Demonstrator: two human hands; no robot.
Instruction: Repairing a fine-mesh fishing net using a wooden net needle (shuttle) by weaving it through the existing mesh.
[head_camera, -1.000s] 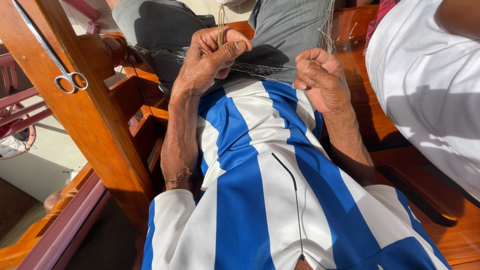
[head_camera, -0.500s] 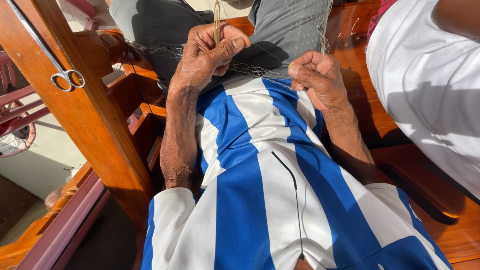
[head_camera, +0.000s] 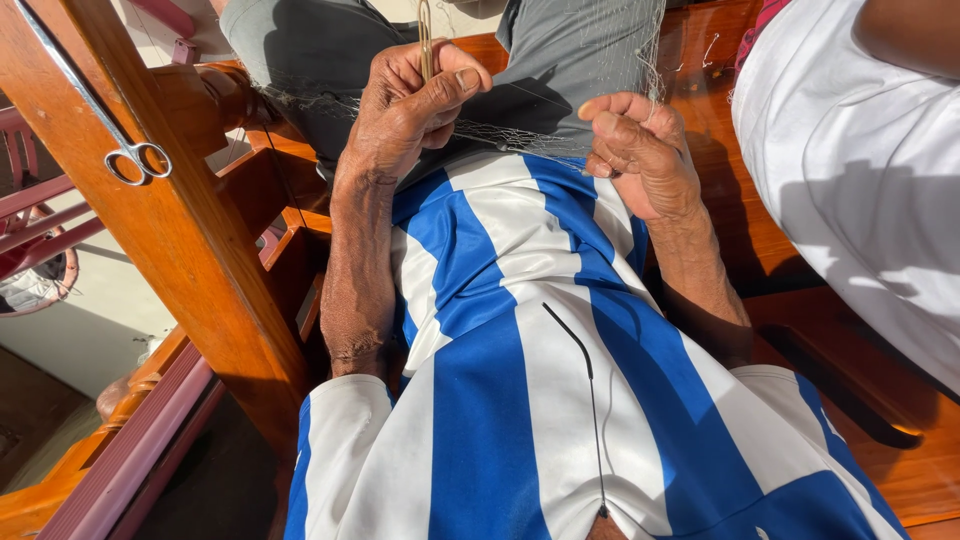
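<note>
Netting needle (head_camera: 425, 38) pinched, wooden bench (head_camera: 720, 190), sunlit

Your left hand (head_camera: 405, 110) sits up front, left of centre, above your shirt (head_camera: 520, 400). A netting needle (head_camera: 425, 35) stands upright in its grip, between thumb and fingers. Your right hand (head_camera: 640, 150) is to the right of it, near but apart. Fine net (head_camera: 560, 110) stretches between both hands and runs up behind the right one. Your lap (head_camera: 300, 60) lies beyond the hands, under the net. A wooden post (head_camera: 190, 230) slants along your left side; scissors (head_camera: 120, 140) hang on it, well left of the left hand. Another person's sleeve (head_camera: 860, 170) fills the right edge, right of your right forearm. A thin cord (head_camera: 590, 400) lies on the shirt below the hands.
</note>
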